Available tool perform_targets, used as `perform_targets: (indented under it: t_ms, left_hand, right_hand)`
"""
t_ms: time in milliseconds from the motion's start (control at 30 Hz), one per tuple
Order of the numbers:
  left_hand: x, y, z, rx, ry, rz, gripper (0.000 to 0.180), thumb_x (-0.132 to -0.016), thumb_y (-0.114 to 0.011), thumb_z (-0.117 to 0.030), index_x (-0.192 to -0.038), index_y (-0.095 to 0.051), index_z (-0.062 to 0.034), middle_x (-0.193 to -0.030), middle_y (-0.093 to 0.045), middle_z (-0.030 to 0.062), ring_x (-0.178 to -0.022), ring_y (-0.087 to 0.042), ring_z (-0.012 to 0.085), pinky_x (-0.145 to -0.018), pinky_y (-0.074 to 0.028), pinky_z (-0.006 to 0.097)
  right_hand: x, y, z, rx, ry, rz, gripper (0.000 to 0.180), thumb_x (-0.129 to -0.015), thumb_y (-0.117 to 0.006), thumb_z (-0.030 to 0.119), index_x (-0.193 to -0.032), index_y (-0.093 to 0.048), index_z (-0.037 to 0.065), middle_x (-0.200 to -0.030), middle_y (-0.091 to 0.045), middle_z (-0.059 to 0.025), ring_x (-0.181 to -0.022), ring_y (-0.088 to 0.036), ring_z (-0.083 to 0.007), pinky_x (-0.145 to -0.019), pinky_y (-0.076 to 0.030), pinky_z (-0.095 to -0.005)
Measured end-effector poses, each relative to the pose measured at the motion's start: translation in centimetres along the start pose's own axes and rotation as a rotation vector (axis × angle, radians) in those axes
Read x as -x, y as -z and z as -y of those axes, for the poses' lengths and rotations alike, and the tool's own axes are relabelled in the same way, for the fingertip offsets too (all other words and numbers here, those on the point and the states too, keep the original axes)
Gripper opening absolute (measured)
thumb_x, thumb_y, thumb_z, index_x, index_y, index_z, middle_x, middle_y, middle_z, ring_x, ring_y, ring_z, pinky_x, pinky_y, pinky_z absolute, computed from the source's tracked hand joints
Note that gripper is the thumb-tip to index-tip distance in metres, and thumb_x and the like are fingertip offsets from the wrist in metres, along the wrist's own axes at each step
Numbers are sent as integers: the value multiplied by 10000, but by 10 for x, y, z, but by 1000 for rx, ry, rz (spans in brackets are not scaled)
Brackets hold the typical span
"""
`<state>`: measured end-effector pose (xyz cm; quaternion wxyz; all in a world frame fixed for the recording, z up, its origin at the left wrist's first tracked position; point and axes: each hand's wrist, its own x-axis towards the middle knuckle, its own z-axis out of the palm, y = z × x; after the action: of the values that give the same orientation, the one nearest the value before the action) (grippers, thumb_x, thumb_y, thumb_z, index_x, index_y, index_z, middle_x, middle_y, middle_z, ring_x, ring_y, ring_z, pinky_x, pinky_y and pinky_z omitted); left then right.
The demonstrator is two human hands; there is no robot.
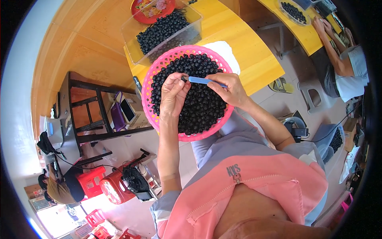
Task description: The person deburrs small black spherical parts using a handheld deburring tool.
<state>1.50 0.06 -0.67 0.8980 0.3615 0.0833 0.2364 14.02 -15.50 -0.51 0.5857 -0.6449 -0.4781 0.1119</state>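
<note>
Over a pink plastic basket (148, 108) full of round black beads (201, 113), my two hands meet. My left hand (171, 95) pinches one small black bead (184, 79) between thumb and fingertips. In my right hand (230, 91) is a flat blue stick-like tool (201, 80), gripped between thumb and fingers. Its left end points at the bead and appears to touch it; the exact tip is too small to make out. Loose beads lie beneath both hands, and the basket rests close to my lap against the table edge.
Beyond the basket, a clear plastic bin (195, 34) of black beads and a red floral tray (153, 10) stand on the yellow table (258, 67). A white cloth (227, 53) lies beside the basket. A black rack (85, 103) is at left; a co-worker (346, 65) sits far right.
</note>
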Motion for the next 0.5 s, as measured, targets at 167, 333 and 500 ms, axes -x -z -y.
perform_targets:
  t_ms: [167,333,500]
  left_hand:
    - [2,0,0,-19,9,-11,162,-805,-588,9,-957,-592,-48,-981,-603,88,-856,-588,145,-774,-497,274]
    - [3,-3,0,-34,-21,-26,166,-804,-585,17,-956,-606,-47,-989,-603,90,-863,-594,145,-777,-507,277]
    - [3,-4,0,-37,-39,-21,169,-799,-589,26,-951,-608,-45,-976,-606,88,-864,-592,139,-785,-504,272]
  right_hand:
    - [1,-1,-3,20,95,10,157,-799,-594,96,-885,-626,-32,-695,-615,-104,-570,-568,-173,-515,-424,-273]
    - [1,-2,-4,39,108,24,151,-795,-595,93,-876,-623,-32,-689,-611,-111,-562,-570,-190,-512,-426,-280]
    - [1,-2,-5,24,108,7,158,-799,-596,98,-880,-621,-36,-697,-612,-115,-564,-569,-180,-510,-425,-274]
